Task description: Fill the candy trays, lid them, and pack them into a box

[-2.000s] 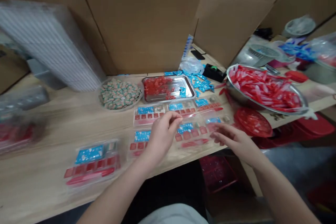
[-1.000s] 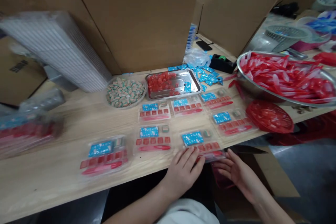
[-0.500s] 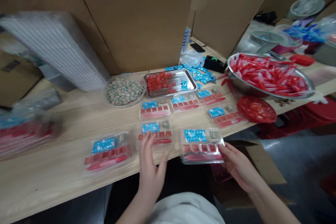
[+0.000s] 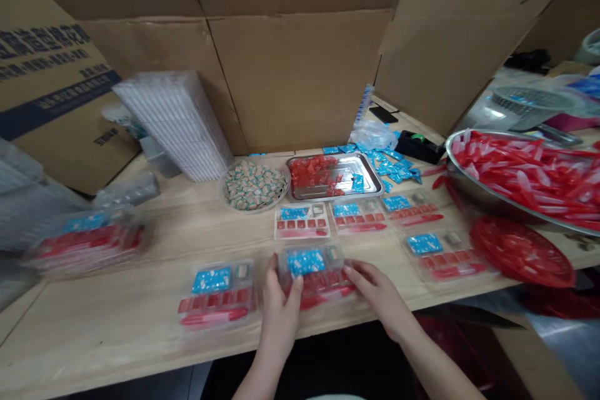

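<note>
Between my hands is a clear plastic tray pack [image 4: 307, 261] with a blue patterned packet, a row of red squares and a red stick-like piece. It lies over the spot of another such pack, apparently stacked on it, though blur hides the lower edges. My left hand [image 4: 280, 300] grips its left side, thumb on the near edge. Fingers of my right hand [image 4: 382, 297] pinch its right edge. A similar filled pack [image 4: 215, 297] lies to the left. Another pack [image 4: 445, 253] is at the right, and a row of packs [image 4: 302, 222] lies behind.
Farther back stand a round tub of small wrapped pieces [image 4: 255, 184] and a metal tray [image 4: 347, 184] with red pieces. At the right are a steel bowl [image 4: 462, 184] of red sticks and a red basket [image 4: 557, 269]. Stacked packs [image 4: 89, 240] sit left, beneath leaning white trays [image 4: 173, 122].
My right hand has brought its pack leftward over the middle pack. My left hand, earlier open above that middle pack, now holds the left side. The view has turned left.
</note>
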Demonstrator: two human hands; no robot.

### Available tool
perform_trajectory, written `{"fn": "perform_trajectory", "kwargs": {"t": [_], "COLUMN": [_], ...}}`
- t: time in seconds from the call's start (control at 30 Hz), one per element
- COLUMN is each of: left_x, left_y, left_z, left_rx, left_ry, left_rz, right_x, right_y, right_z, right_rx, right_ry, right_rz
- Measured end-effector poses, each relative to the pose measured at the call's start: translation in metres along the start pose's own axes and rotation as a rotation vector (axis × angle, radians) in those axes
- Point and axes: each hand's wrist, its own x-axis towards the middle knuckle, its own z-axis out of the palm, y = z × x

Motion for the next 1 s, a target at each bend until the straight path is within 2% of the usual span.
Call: {"fn": "perform_trajectory", "kwargs": {"t": [0.1, 0.2, 0.33, 0.43, 0.57, 0.63, 0.7, 0.87, 1.0], "left_x": [-0.007, -0.017, -0.010, 0.023, 0.086, 0.109, 0.122, 0.117, 0.098], "left_y": [-0.006, -0.007, 0.004, 0.023, 0.051, 0.058, 0.056, 0.041, 0.049], "left_z": [0.006, 0.009, 0.002, -0.004, -0.007, -0.006, -0.004, -0.001, -0.007], "left_rx": [-0.026, -0.057, -0.061, -0.078, -0.024, -0.016, -0.010, -0.062, -0.155], "left_ry": [-0.023, 0.026, 0.092, 0.093, 0.099, 0.047, 0.007, 0.060, 0.053], "left_rz": [-0.024, -0.057, -0.057, -0.045, -0.057, -0.067, -0.083, -0.176, -0.245], "right_x": [-0.002, -0.011, -0.014, 0.008, 0.055, 0.072, 0.080, 0.075, 0.064], "right_y": [0.009, 0.014, -0.001, -0.022, -0.047, -0.055, -0.059, -0.062, -0.065], "right_z": [0.000, 0.004, 0.009, 0.014, 0.027, 0.033, 0.037, 0.045, 0.049], "right_rx": [-0.113, -0.145, -0.140, -0.177, -0.344, -0.448, -0.540, -0.635, -0.526], "right_ry": [0.011, 0.034, 0.039, 0.034, 0.089, 0.111, 0.110, 0.032, -0.027], "right_rz": [-0.127, -0.178, -0.209, -0.286, -0.394, -0.411, -0.411, -0.363, -0.318]}}
